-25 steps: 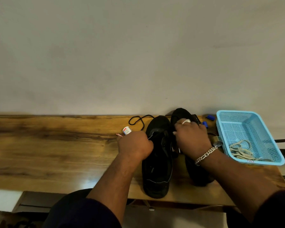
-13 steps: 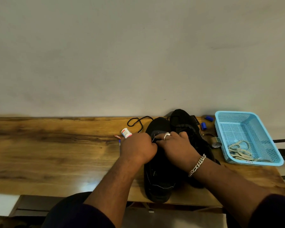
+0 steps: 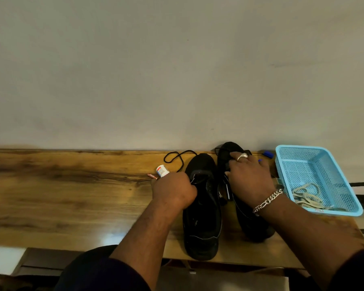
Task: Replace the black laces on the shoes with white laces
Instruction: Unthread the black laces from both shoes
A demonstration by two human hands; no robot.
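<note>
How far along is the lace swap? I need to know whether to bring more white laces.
Done: one black lace lies loose on the table. In hand: the left hand grips the left shoe at its opening; the right hand is on the right shoe. Left: neither shoe shows white lacing; pale laces sit in the blue basket.

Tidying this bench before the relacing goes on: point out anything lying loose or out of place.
A pulled-out black lace lies looped on the wooden table behind the left shoe. A small white tube lies beside the left hand. Pale laces sit heaped in the blue basket.
</note>
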